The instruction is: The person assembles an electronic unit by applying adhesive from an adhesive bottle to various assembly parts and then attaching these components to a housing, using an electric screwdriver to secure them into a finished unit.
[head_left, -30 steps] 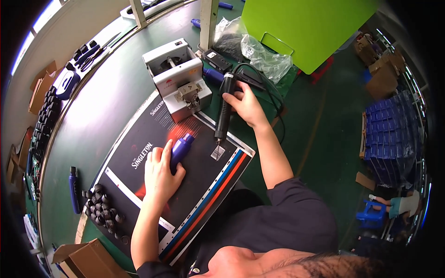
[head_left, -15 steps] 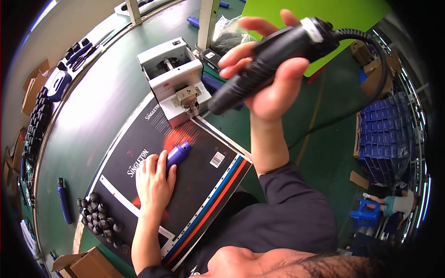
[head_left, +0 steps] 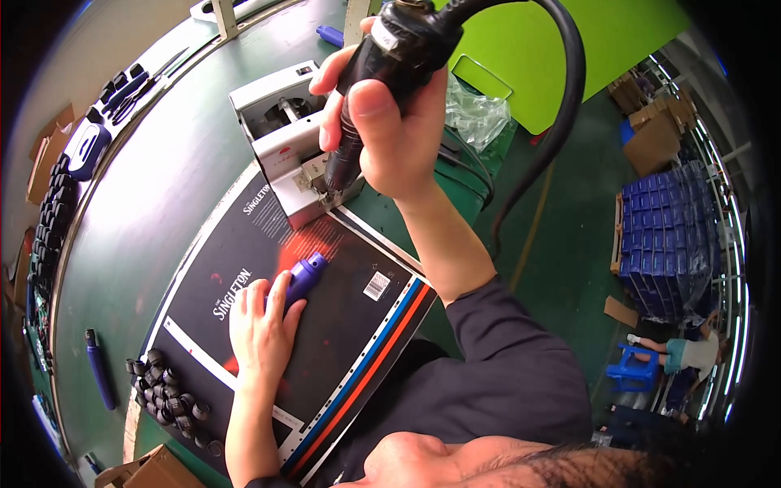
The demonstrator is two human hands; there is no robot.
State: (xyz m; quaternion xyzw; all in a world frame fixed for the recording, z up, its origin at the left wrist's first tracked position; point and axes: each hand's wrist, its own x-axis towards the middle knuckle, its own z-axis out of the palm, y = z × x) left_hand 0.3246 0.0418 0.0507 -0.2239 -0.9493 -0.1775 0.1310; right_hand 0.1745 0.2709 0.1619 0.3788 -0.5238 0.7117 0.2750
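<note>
My right hand (head_left: 399, 146) is closed round a black electric screwdriver (head_left: 376, 69), with a thick cord running off its top. The screwdriver tilts down, its lower end right at the front of a white screw feeder (head_left: 282, 156); the tip itself is too small to make out. On a black printed mat (head_left: 342, 342) my left hand (head_left: 262, 333) grips a purple-blue cylindrical housing (head_left: 307, 275). The housing lies along the mat, its far end with a small hole pointing away from me and its near end hidden under my fingers.
Several small black caps (head_left: 167, 390) are heaped at the mat's left edge. Another blue cylinder (head_left: 99, 370) lies farther left. Behind the feeder is a clear plastic bag (head_left: 480, 118). Stacked blue boxes (head_left: 667, 244) and a blue stool (head_left: 633, 368) stand at right, near another person (head_left: 691, 354).
My right hand has brought the screwdriver down and left, from the air beside the screw feeder to its front. The left hand still holds the housing on the mat.
</note>
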